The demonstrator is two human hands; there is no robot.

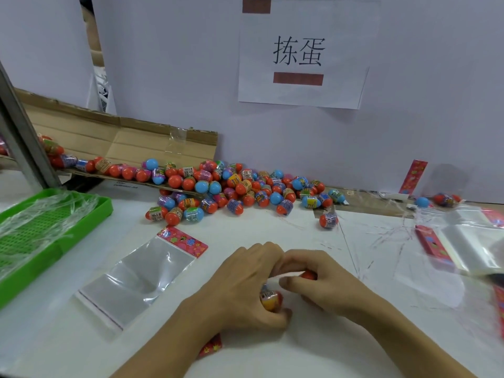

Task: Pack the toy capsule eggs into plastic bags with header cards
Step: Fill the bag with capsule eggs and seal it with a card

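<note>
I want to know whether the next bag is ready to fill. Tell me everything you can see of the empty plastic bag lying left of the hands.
The clear plastic bag with a pink flowered header card lies flat and empty on the white table, slanted, left of the left hand. Its header card end points away toward the pile of capsule eggs; the near end shows a thin reddish line across it, next to a narrow strip. The film is glossy and lightly creased. Neither hand touches it, and it lies close to the green plastic tray.
</note>
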